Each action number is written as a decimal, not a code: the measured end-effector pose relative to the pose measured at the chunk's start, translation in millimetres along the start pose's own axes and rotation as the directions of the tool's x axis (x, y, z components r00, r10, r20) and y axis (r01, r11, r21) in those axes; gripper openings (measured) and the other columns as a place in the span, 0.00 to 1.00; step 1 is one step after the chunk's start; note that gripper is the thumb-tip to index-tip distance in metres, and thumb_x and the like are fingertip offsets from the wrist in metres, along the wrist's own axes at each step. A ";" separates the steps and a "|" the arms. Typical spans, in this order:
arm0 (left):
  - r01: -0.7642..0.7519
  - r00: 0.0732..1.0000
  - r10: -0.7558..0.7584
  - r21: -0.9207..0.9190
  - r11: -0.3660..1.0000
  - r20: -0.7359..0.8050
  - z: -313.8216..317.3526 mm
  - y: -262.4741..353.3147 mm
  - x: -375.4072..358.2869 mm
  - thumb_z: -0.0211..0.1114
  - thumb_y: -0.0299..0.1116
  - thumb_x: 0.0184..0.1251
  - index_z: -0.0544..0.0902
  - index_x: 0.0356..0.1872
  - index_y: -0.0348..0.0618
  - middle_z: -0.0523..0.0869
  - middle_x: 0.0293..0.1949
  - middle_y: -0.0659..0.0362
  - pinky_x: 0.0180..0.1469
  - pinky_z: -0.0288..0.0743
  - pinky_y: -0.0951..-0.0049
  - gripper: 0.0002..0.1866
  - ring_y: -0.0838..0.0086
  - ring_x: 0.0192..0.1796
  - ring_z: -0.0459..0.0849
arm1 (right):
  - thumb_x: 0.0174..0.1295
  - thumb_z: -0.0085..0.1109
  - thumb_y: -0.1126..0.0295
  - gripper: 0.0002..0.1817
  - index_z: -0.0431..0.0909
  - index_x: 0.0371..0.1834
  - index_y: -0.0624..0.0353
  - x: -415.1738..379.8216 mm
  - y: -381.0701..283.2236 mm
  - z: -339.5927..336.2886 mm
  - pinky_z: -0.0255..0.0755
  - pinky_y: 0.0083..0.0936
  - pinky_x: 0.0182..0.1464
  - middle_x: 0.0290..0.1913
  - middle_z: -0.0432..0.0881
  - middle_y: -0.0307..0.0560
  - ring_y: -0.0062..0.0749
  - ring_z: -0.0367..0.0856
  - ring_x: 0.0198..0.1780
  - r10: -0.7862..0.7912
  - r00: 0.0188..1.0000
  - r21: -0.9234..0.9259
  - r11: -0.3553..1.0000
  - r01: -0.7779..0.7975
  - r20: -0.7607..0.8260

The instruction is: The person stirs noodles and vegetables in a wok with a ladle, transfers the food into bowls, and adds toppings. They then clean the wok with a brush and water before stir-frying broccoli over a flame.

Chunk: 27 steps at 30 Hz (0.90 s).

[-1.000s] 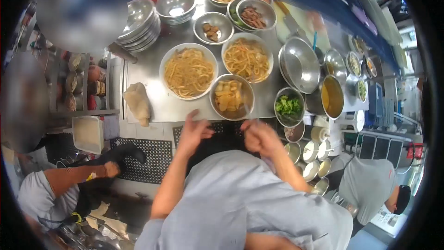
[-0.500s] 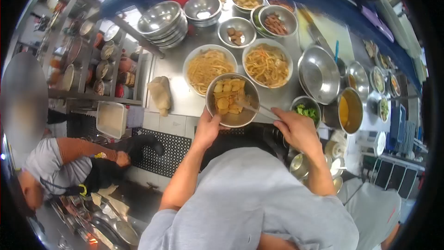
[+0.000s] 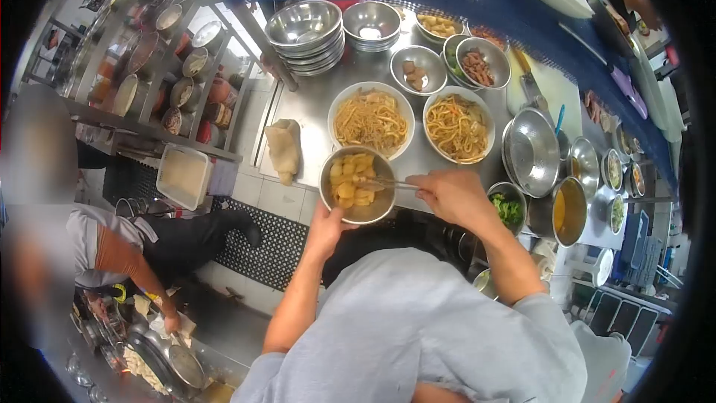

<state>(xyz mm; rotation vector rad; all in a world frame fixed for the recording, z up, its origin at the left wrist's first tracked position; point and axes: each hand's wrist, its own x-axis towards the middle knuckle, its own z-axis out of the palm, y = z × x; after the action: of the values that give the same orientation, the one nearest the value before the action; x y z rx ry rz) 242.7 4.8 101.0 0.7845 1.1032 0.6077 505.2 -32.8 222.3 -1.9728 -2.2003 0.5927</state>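
My left hand [image 3: 326, 230] grips the lower left side of a metal bowl [image 3: 371, 213] that holds yellow-brown chunks [image 3: 352, 180]. My right hand [image 3: 450, 195] is closed on the handle of a metal utensil [image 3: 397, 184], whose far end is among the chunks. The kind of utensil head is hidden by food. Just beyond the bowl stand two white bowls of noodles, the left one [image 3: 371, 121] and the right one [image 3: 458, 125]. To the right of my right hand is a bowl of green vegetables [image 3: 508, 207].
Stacked metal bowls [image 3: 306, 36] stand at the back left, near a folded cloth [image 3: 283, 151]. On the right are a colander [image 3: 532, 151], a pot of orange liquid [image 3: 569, 210] and a knife [image 3: 528, 86] on a board. A co-worker [image 3: 123, 250] bends over pans at the left.
The bowl in my left hand has shifted slightly left and down against the counter. The utensil now lies flatter across it. The co-worker's arm has moved down over the pans, and the view has turned.
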 end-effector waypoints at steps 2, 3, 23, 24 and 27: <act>0.018 0.998 -0.020 -0.031 0.999 -0.055 -8.0 -2.1 -6.6 0.46 0.27 0.74 0.60 0.70 0.38 0.76 0.60 0.48 0.40 0.86 0.70 0.24 0.63 0.54 0.84 | 0.61 0.60 0.64 0.14 0.84 0.50 0.43 8.1 6.6 -6.4 0.76 0.43 0.42 0.37 0.86 0.49 0.49 0.84 0.41 0.026 0.994 0.097 0.995 -0.016 -0.102; 0.024 0.998 -0.027 -0.057 0.998 -0.060 -14.3 -3.7 -9.0 0.45 0.27 0.74 0.60 0.70 0.38 0.76 0.60 0.48 0.40 0.86 0.70 0.24 0.64 0.54 0.84 | 0.61 0.60 0.64 0.14 0.84 0.50 0.43 14.9 7.1 -9.6 0.76 0.43 0.43 0.38 0.86 0.50 0.49 0.84 0.42 0.093 0.991 0.090 0.992 -0.084 -0.097; -0.134 0.990 0.131 -0.073 0.988 -0.048 -16.1 34.4 4.6 0.48 0.26 0.72 0.65 0.64 0.32 0.80 0.55 0.48 0.40 0.86 0.70 0.21 0.66 0.47 0.86 | 0.62 0.61 0.64 0.17 0.80 0.56 0.48 37.8 -21.6 -33.3 0.75 0.42 0.43 0.39 0.84 0.50 0.50 0.83 0.41 -0.017 1.000 -0.025 1.000 0.016 -0.024; -0.142 0.989 0.139 -0.073 0.987 -0.051 -12.2 38.1 5.2 0.48 0.26 0.72 0.65 0.64 0.32 0.80 0.54 0.49 0.40 0.86 0.71 0.21 0.67 0.47 0.86 | 0.62 0.60 0.65 0.17 0.80 0.55 0.48 33.7 -26.7 -26.1 0.75 0.43 0.42 0.37 0.84 0.49 0.49 0.83 0.39 -0.071 0.997 -0.035 0.997 0.069 -0.033; -0.162 0.986 0.161 -0.034 0.986 -0.046 -7.5 40.3 8.7 0.47 0.25 0.72 0.65 0.65 0.33 0.81 0.55 0.50 0.40 0.86 0.72 0.21 0.68 0.47 0.86 | 0.62 0.60 0.65 0.17 0.80 0.54 0.48 28.0 -20.0 -13.3 0.75 0.43 0.38 0.33 0.82 0.48 0.48 0.82 0.36 -0.062 0.998 -0.087 0.995 0.059 -0.030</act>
<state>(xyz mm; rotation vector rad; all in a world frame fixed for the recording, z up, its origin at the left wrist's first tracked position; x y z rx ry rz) 236.7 37.2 126.9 0.8366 1.0711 0.7834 487.4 -4.1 237.3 -1.9334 -2.2930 0.4626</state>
